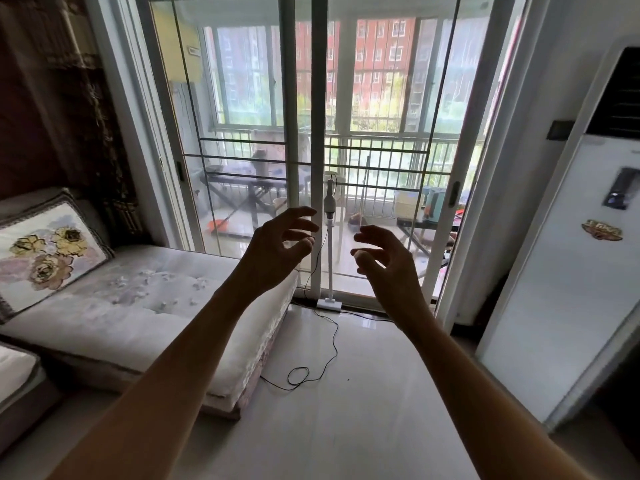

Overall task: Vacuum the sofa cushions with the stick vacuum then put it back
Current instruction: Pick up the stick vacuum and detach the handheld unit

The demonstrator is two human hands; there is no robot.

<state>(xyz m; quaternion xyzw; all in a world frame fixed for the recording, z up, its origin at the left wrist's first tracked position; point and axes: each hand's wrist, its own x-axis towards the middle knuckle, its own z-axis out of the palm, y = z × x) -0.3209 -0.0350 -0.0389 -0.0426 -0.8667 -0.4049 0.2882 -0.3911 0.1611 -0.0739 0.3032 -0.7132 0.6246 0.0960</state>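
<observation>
two bare forearms rise from the bottom edge, elbows cut off by the frame. the left hand (pixel 277 244) is raised with fingers curled and spread apart, holding nothing. the right hand (pixel 384 258) mirrors it, fingers loosely bent and apart, empty too. between the two hands, well beyond them, the stick vacuum (pixel 330 244) stands upright against the sliding glass door (pixel 304 133), its flat head (pixel 329 304) on the floor by the door track. part of its tube sits close to the left fingertips in this view, though the hands are nowhere near touching it. its thin black cord (pixel 322 355) trails down and loops across the pale floor (pixel 346 410). to the left, the sofa cushion (pixel 145 306) lies flat with small pale scraps on it, hard to make out. a floral pillow (pixel 45 251) leans at the far left, its edge cut off. on the right a tall white air conditioner (pixel 571 271) stands, top cropped. past the glass, the balcony clutter is blurred: a bin or tub shape, contents impossible to tell.
</observation>
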